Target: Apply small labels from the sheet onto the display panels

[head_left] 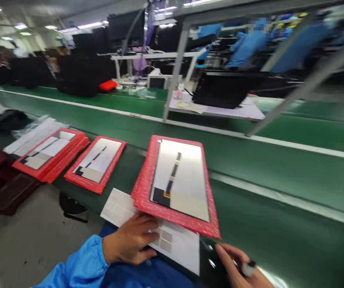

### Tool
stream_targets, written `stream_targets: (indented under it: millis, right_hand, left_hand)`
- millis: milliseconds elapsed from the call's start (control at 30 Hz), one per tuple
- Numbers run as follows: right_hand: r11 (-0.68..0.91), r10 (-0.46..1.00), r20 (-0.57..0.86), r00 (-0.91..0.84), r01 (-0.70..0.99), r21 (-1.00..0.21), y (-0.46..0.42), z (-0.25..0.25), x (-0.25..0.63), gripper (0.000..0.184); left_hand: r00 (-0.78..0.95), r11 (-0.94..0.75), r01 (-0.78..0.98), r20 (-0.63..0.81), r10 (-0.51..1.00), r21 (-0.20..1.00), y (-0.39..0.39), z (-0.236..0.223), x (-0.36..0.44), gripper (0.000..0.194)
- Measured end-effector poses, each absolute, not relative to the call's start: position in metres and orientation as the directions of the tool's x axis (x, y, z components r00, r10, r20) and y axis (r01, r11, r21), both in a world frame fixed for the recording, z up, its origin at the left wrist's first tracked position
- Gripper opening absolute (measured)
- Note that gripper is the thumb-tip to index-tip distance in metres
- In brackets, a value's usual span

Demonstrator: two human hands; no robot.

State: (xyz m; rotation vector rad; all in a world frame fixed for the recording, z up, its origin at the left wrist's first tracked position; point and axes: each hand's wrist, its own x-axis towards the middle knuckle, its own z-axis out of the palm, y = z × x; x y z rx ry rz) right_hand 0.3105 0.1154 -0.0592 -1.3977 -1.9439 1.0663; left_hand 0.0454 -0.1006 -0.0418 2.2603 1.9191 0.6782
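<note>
Working partway along, I judged, with stickers (165, 239) left on a white sheet (188, 252) bare toward its right end, my hands were apart, left hand (134, 239) over the sheet, pinch unclear, right hand (233, 269) gripping a small dark-tipped object (249, 269), display panel (190, 178) just beyond on red bubble wrap (178, 215).

No text, labels, numbers or signs are legible here.
</note>
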Motion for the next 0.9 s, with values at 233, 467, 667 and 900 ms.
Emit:
stream_targets:
  millis: [233,467,667,900]
  right_hand:
    - [0.073,0.942,-0.042,-0.334,0.326,-0.943,0.096,-0.032,0.298,0.04]
    - [-0.109,0.97,-0.099,-0.224,-0.031,-0.994,0.087,-0.041,0.314,0.04]
    - [-0.059,0.981,-0.068,-0.181,0.053,-0.997,0.082,-0.043,0.33,0.06]
    - [-0.136,0.915,-0.198,-0.351,0.195,-0.971,0.071,-0.035,0.35,0.044]
  left_hand:
    - [0.077,-0.201,0.922,0.352,0.933,0.331,-0.108,-0.049,0.044,0.032]
    - [0.304,-0.414,0.848,0.335,0.892,0.332,-0.074,-0.032,0.081,0.034]
    - [0.456,-0.487,0.789,0.174,0.873,0.374,-0.037,-0.032,0.111,0.056]
    - [0.463,-0.477,0.788,0.136,0.876,0.389,-0.038,-0.045,0.111,0.062]
